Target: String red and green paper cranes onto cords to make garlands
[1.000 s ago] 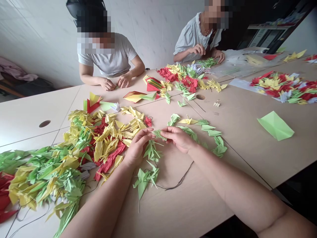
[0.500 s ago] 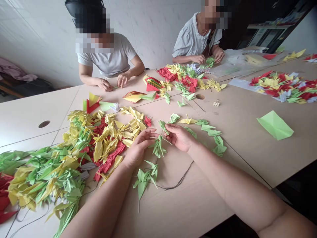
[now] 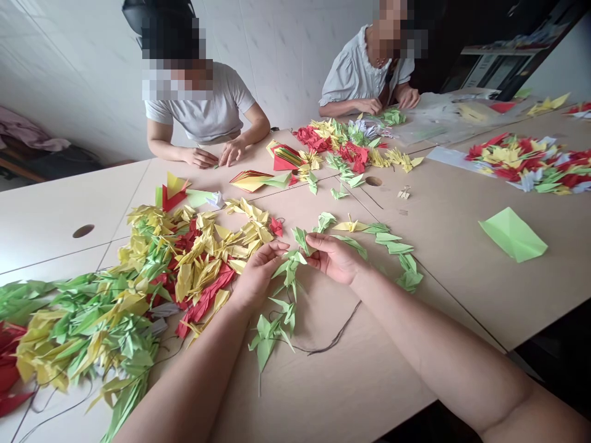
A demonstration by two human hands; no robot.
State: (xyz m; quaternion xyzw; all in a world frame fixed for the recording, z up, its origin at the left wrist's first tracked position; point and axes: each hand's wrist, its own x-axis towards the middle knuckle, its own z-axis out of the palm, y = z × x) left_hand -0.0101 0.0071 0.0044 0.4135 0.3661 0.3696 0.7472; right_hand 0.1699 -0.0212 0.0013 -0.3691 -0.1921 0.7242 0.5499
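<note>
My right hand (image 3: 336,257) pinches a light green folded paper crane (image 3: 301,239) between thumb and fingers. Opposite it, my left hand (image 3: 264,267) has its thumb and fingertips closed on the wing of another green paper crane (image 3: 292,263). More green cranes (image 3: 265,341) hang or lie below on a dark thread (image 3: 339,335), whose loose end rests on the table. Just beyond my right hand, a curved row of green cranes (image 3: 392,246) includes a yellow crane (image 3: 349,226). The thread between my fingers is too fine to make out.
A large pile of strung yellow, green and red cranes (image 3: 138,295) spreads on the left. A green paper sheet (image 3: 512,234) and a binder clip (image 3: 404,192) lie at right. Two people (image 3: 207,111) sit across the table, with more cranes (image 3: 530,160) at far right.
The lower green crane has swung up and left against my left hand's fingertips. My right hand, with its crane, has shifted slightly left. Across the table, the co-workers' hands have moved a little.
</note>
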